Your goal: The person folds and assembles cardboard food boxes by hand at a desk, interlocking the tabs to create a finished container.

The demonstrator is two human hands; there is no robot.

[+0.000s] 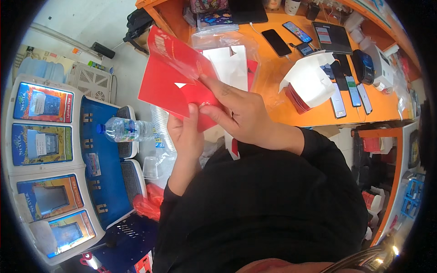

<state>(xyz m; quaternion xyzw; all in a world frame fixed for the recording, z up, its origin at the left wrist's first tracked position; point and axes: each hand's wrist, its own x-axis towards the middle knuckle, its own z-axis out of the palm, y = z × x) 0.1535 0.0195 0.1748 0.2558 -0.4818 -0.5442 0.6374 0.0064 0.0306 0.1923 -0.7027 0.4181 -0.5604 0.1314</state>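
1. The flat red cardboard box blank [175,79], white on its inner face, is held up in front of the person's chest, on the near side of the orange desk [273,77], and tilted so that its long edge runs up toward the far left.
2. The left hand [185,134] supports the blank from below, its thumb pressed flat against the red face near the lower edge; it is closed on the card.
3. The right hand [243,116] comes in from the right, thumb and forefinger pinched narrow on a small tab near the middle of the blank.
4. To do this fold well, I judge the left hand should keep the sheet steady while the right works the tab along its crease, so the thin card does not buckle or tear.
5. A white folded carton [309,79] and a stack of red blanks [295,100] lie on the desk to the far right, beside several dark mobile phones [350,91].
6. A clear plastic water bottle with a blue cap [123,129] lies on a blue drinks dispenser [98,150] at the left, well apart from the hands.
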